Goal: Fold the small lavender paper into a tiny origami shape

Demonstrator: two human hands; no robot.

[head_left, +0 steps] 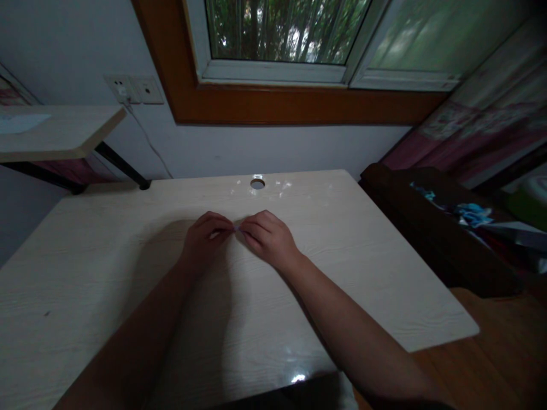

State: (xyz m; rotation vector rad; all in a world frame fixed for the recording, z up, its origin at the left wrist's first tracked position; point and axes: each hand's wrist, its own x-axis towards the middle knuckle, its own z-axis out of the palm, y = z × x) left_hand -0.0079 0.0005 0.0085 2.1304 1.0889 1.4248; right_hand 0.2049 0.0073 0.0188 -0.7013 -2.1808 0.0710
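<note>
Both hands meet over the middle of a pale wood-grain desk [265, 307], their fingertips almost touching. Between them shows a tiny pale, slightly violet piece [236, 228], too small and too covered by fingers to name. My left hand [206, 234] is closed in a pinch at the piece's left end, with a gap between thumb and forefinger farther back. From the other side, my right hand [269, 236] pinches its right end with thumb and fingers together. Both forearms reach in from the bottom of the view.
A round cable hole [257, 184] lies near the desk's back edge. At the left, a raised shelf [55, 134] stands on black legs. Behind are a wall socket [122, 88] with a white cord and a window. Dark wooden furniture [427, 228] with blue items stands right.
</note>
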